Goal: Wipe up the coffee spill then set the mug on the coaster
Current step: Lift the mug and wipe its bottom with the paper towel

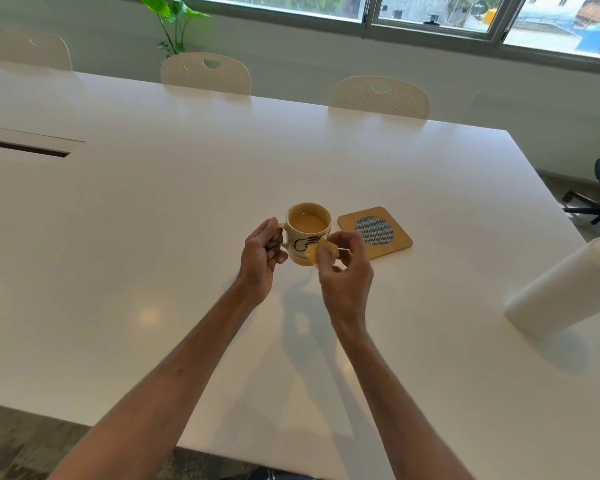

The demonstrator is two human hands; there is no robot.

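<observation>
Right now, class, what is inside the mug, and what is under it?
The mug holds light brown coffee. Under its base nothing shows: the mug itself and the stained wad pinched in the right hand cover that spot.

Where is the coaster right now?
In the head view, the coaster lies flat on the table, just right of the mug and beyond the right hand.

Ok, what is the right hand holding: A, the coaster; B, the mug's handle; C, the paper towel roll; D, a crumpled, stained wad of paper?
D: the right hand pinches a small yellow-stained paper wad at the side of the mug, while the left hand grips the handle.
</observation>
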